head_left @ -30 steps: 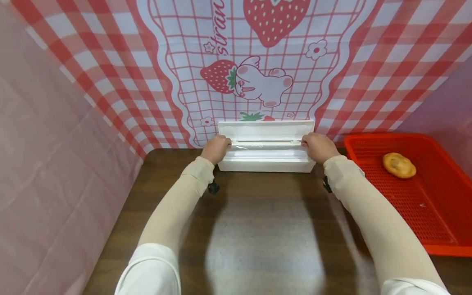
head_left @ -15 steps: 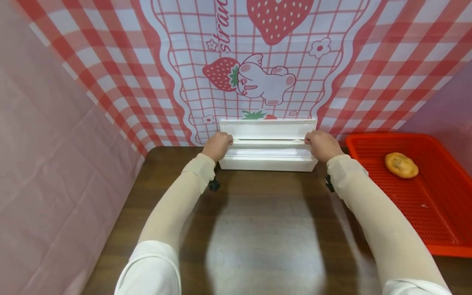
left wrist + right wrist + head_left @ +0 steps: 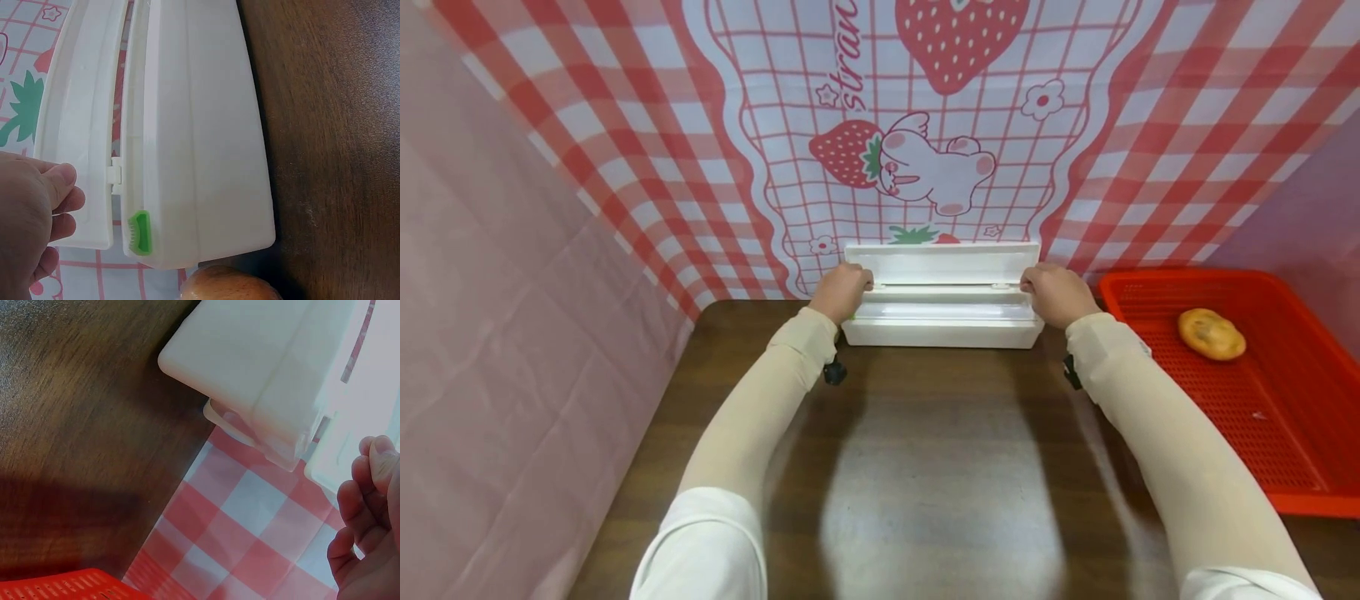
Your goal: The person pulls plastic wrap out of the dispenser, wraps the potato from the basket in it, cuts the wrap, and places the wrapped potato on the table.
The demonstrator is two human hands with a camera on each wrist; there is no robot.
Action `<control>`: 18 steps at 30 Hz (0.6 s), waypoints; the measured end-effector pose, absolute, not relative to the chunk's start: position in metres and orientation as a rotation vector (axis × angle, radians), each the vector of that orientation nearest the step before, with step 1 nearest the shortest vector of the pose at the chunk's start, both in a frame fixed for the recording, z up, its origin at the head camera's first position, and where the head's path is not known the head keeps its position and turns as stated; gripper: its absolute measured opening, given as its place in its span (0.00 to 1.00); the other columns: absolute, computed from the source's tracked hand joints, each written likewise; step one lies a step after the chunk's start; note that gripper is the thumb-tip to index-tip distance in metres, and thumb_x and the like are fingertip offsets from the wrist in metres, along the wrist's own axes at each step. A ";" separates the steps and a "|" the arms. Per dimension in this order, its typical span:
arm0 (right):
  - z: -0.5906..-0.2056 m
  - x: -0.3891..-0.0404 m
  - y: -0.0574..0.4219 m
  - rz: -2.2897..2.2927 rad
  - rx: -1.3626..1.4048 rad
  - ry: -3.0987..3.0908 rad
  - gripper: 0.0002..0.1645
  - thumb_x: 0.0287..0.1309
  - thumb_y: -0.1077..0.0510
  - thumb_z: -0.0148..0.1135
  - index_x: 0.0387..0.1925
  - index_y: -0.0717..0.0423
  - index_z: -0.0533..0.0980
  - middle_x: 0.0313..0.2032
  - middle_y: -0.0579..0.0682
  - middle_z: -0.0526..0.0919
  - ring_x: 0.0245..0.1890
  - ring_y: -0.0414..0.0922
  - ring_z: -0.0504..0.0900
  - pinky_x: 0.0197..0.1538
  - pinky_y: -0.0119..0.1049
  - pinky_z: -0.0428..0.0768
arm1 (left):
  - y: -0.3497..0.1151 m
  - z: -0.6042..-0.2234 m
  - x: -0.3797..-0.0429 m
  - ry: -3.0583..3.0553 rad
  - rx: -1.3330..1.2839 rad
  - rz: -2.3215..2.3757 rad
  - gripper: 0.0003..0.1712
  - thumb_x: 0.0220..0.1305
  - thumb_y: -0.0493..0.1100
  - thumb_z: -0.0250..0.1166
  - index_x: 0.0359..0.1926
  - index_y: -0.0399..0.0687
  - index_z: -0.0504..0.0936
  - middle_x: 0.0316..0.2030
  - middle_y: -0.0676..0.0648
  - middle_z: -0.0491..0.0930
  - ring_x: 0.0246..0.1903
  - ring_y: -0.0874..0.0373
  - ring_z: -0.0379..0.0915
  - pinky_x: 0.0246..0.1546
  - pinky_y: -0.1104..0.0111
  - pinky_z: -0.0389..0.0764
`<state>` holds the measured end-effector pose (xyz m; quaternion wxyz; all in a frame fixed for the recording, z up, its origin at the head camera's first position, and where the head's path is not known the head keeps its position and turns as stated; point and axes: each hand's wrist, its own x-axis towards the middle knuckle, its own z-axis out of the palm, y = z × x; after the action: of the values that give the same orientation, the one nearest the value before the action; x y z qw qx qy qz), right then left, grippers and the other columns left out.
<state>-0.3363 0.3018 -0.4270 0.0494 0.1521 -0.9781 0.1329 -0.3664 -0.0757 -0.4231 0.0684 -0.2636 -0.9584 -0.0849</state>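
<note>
A long white cling film box [image 3: 942,335] stands against the back cloth, its lid [image 3: 946,267] tipped back on hinges. Clear cling film [image 3: 946,311] shines inside. A green cutter slide [image 3: 141,232] sits at the box's left end. My left hand [image 3: 844,292] is over the left end, thumb and index finger pinched together; the other fingers curl in the left wrist view. My right hand [image 3: 1058,293] pinches in the same way at the right end. The transparent film edge between the fingertips is hardly visible. In both wrist views the fingers overlap the lid.
A red plastic basket [image 3: 1300,497] stands at right, holding a bread roll [image 3: 1212,335]. A brown rounded thing [image 3: 230,285] shows at the box's left end. The brown wooden table [image 3: 940,467] lies in front. A checked strawberry cloth [image 3: 1150,125] hangs behind.
Both hands have risen slightly, and the shiny film that ran between them over the box a second ago no longer shows there. Over the last half second they have hardly moved.
</note>
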 end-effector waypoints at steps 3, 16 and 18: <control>-0.425 -0.336 0.302 0.396 0.466 -2.978 0.10 0.61 0.64 0.66 0.43 0.64 0.81 0.39 0.62 0.82 0.38 0.58 0.77 0.52 0.58 0.79 | -0.076 -0.421 -0.366 -2.898 -0.789 -0.256 0.12 0.67 0.28 0.63 0.47 0.39 0.87 0.44 0.42 0.86 0.44 0.50 0.83 0.48 0.64 0.82; -0.419 -0.336 0.302 0.371 0.438 -2.983 0.10 0.58 0.66 0.66 0.43 0.64 0.81 0.38 0.62 0.81 0.37 0.58 0.76 0.52 0.58 0.79 | -0.077 -0.416 -0.368 -2.881 -0.792 -0.277 0.10 0.68 0.30 0.64 0.46 0.40 0.87 0.43 0.42 0.86 0.44 0.51 0.83 0.47 0.65 0.82; -0.418 -0.335 0.302 0.368 0.439 -2.977 0.10 0.58 0.67 0.66 0.42 0.64 0.81 0.37 0.62 0.81 0.37 0.58 0.76 0.51 0.58 0.79 | -0.077 -0.415 -0.367 -2.879 -0.792 -0.279 0.09 0.68 0.31 0.64 0.46 0.40 0.87 0.42 0.42 0.86 0.44 0.51 0.83 0.47 0.65 0.82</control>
<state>-0.3351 0.3020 -0.4179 0.0550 0.1447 -0.9805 0.1211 -0.3673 -0.0769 -0.4153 0.0715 -0.2633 -0.9576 -0.0929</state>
